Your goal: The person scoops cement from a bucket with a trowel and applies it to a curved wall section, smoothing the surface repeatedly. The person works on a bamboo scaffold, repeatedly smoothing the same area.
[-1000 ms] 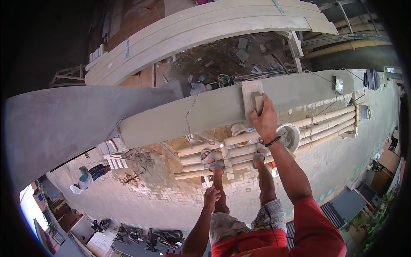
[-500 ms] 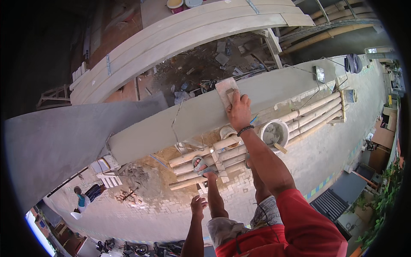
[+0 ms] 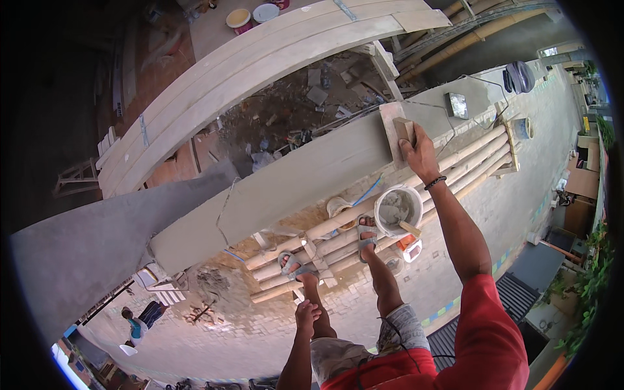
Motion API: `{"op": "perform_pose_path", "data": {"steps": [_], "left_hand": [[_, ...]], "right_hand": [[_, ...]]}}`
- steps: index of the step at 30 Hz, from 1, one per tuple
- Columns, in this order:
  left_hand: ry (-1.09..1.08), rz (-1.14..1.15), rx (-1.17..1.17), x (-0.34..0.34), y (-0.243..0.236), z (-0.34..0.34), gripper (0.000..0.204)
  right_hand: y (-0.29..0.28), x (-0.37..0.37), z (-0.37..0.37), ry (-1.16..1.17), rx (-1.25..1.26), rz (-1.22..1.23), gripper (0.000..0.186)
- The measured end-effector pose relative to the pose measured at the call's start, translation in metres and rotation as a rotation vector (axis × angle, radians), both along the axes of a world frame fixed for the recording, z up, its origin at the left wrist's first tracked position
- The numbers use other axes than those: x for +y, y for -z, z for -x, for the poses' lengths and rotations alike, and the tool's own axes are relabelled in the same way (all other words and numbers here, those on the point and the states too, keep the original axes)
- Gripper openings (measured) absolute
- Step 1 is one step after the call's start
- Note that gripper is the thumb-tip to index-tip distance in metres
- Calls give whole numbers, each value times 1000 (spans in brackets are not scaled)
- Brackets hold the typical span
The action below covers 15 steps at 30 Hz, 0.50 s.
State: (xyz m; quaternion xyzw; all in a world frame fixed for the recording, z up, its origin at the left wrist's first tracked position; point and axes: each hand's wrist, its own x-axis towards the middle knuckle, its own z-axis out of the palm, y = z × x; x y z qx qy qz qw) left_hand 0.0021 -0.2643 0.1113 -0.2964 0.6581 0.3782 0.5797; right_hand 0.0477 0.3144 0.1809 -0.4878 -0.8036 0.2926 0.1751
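Note:
My right hand (image 3: 419,153) grips the wooden block handle of a pale rectangular float (image 3: 390,133), which lies on the smooth grey plastered face of a long concrete beam (image 3: 292,169). My left hand (image 3: 308,315) hangs low near my left leg, holding nothing, its fingers apart and loosely curled. My sandalled feet (image 3: 292,266) are on bamboo poles (image 3: 338,263) just below the beam. A white bucket of grey mix (image 3: 393,208) with a wooden handle sticking out rests beside my right foot, near a small orange and white container (image 3: 411,247).
Wire loops (image 3: 227,208) hang across the beam; a dark coiled bundle (image 3: 519,77) and a boxy lamp (image 3: 456,105) are toward its right end. Curved pale planks (image 3: 247,68) lie beyond, above debris. A person (image 3: 136,325) in teal and white is down on the paving (image 3: 195,344) at left.
My right hand has slid the float rightward along the beam, up toward the lamp. The view has turned, so the beam now slants more steeply. My left hand still hangs low.

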Motion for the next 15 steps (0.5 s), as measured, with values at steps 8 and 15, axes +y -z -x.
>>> {"op": "perform_pose_path", "data": {"steps": [8,15], "left_hand": [[35,-83,59,48,-10,-2,37],[80,-8,60,29,-3,-1,35]], "right_hand": [[23,-15,32,18,-356,-133,52],[19,0,-44,228,-288,-232,53]]}}
